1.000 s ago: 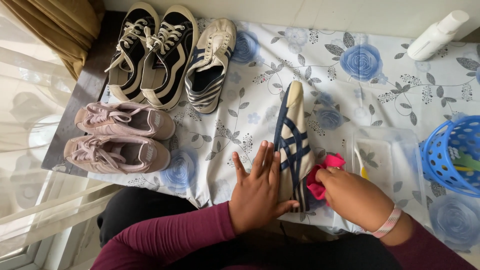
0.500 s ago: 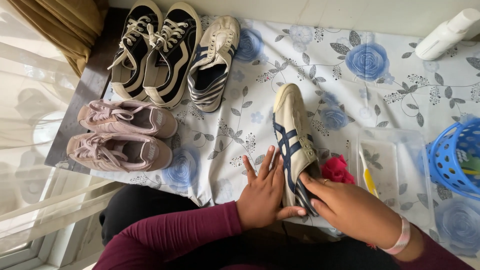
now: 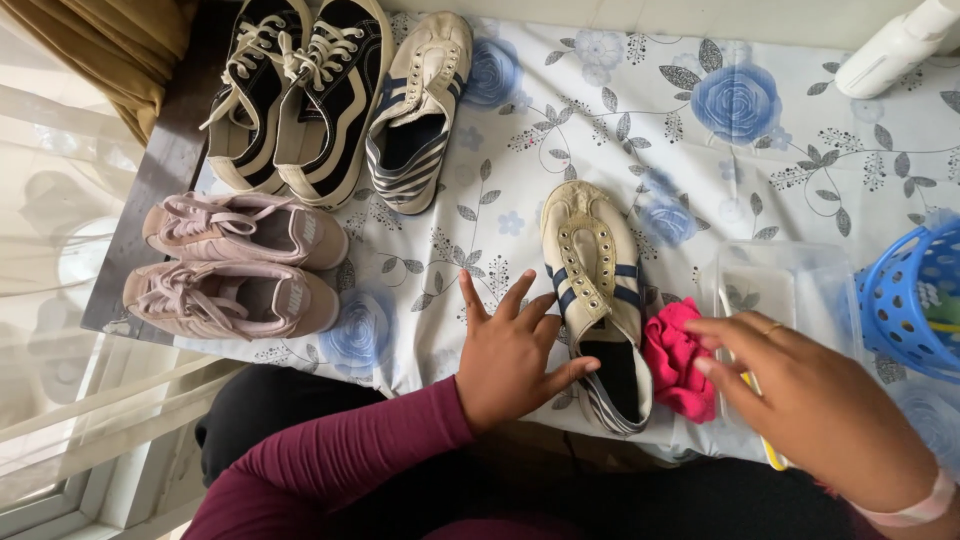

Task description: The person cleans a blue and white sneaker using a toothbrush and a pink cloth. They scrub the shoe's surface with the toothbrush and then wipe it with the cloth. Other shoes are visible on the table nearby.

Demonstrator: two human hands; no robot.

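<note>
Your left hand [image 3: 515, 355] lay open, fingers spread, its thumb touching the inner edge of the cream shoe with blue stripes [image 3: 595, 300], which sat upright on the flowered cloth [image 3: 700, 170] just to the right of that hand, toe pointing away from you. Your right hand [image 3: 810, 400] hovered open and empty, fingers loosely curled, just to the right of the pink rag [image 3: 678, 358], which lay crumpled against the shoe's heel side. To work this well, you needed the left palm pressed firm on the shoe's flank so it could not slide on the cloth, and the right hand to take the rag in a full bunch rather than by a corner. Beyond the right hand stood a clear plastic tub [image 3: 785, 290], and to its right a blue basket [image 3: 915, 300]; a careless reach risked knocking either. Farther from the left hand, on its left, lay the pink pair [image 3: 235, 265]; farthest off were the black pair [image 3: 295, 95] and the matching cream shoe [image 3: 420, 110]
</note>
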